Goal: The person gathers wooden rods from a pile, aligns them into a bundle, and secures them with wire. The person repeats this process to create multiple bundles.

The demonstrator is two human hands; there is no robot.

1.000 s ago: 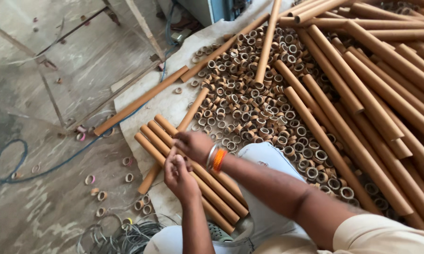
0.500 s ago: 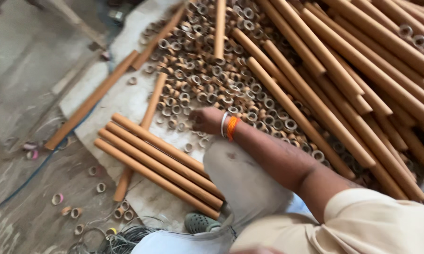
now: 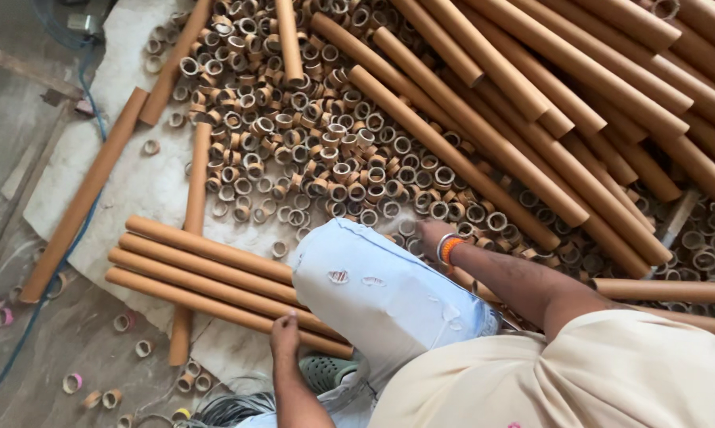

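Seen from above, left to right: four long brown cardboard tubes [image 3: 215,281] lying side by side on a pale sheet [image 3: 155,178]. Left hand [image 3: 284,337] resting on the nearest tube's end, fingers loosely curled. Bent knee in light jeans [image 3: 373,289]. Right hand [image 3: 430,236], orange bangle at wrist, reaching into heaped cut cardboard rings [image 3: 310,143]; grip impossible to tell.

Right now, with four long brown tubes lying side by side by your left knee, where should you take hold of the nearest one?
Probably at its near end, where the left hand already rests on the nearest tube. Come from above and from the open floor side, fingers wrapping over its round outer flank: the other three tubes press against its far side, and the knee covers its right end.
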